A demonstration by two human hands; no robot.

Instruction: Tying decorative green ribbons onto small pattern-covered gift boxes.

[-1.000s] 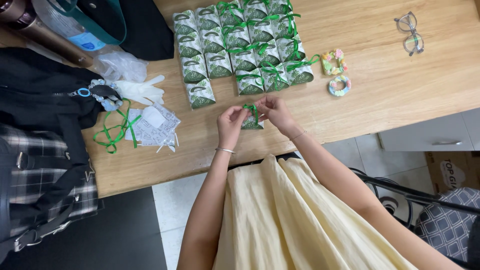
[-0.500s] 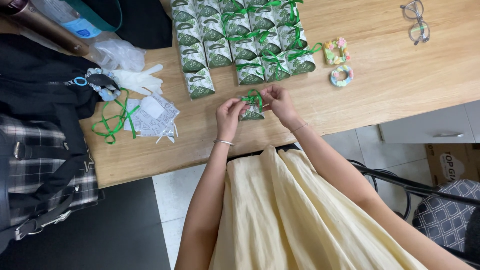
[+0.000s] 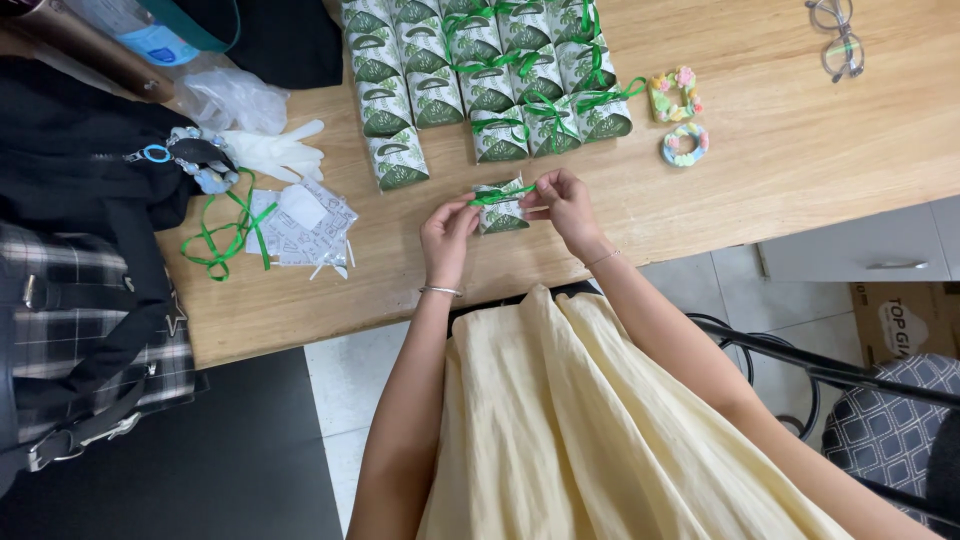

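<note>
Near the centre of the frame, just above the table's near edge, the left hand [image 3: 447,232] and the right hand [image 3: 565,200] are working on a small green-and-white gift box [image 3: 500,208] that is resting on the wooden table [image 3: 800,160]. The left hand's fingertips are pinched together on one end of the green ribbon [image 3: 498,196] crossing the box, and the right hand's fingers are closed on the other end, so the ribbon is being pulled taut between them. Compared with half a second earlier, the hands are sitting farther apart and the ribbon is stretching out flatter across the box, while the box itself is staying in the same spot on the table. Above the hands, in the upper middle of the frame, rows of finished gift boxes [image 3: 480,70] are lying packed side by side, several tied with green bows. To the left, loose green ribbon [image 3: 228,225] is lying beside a stack of flat unfolded boxes [image 3: 305,225] and a white glove [image 3: 272,152]. At the upper right, two small flowered rings [image 3: 680,120] and a pair of glasses [image 3: 835,40] are lying well apart from the hands.
</note>
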